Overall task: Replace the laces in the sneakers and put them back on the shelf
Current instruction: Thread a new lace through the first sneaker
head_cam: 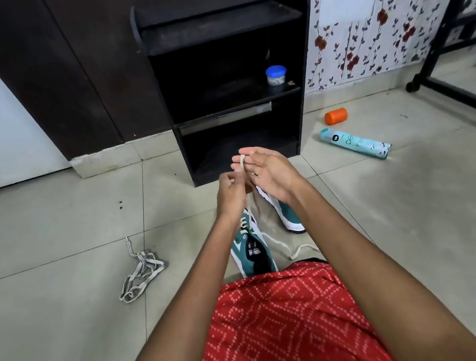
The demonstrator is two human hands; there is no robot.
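Pinching the white lace [241, 161] with my right hand [271, 175], my left hand [229, 194] gripping it lower, above the green sneaker [252, 251].

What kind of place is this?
Probably a room in a home, seen from floor level: pale tiled floor, red-flowered wallpaper, and a small black wooden shelf unit standing against a dark brown wardrobe-like panel.
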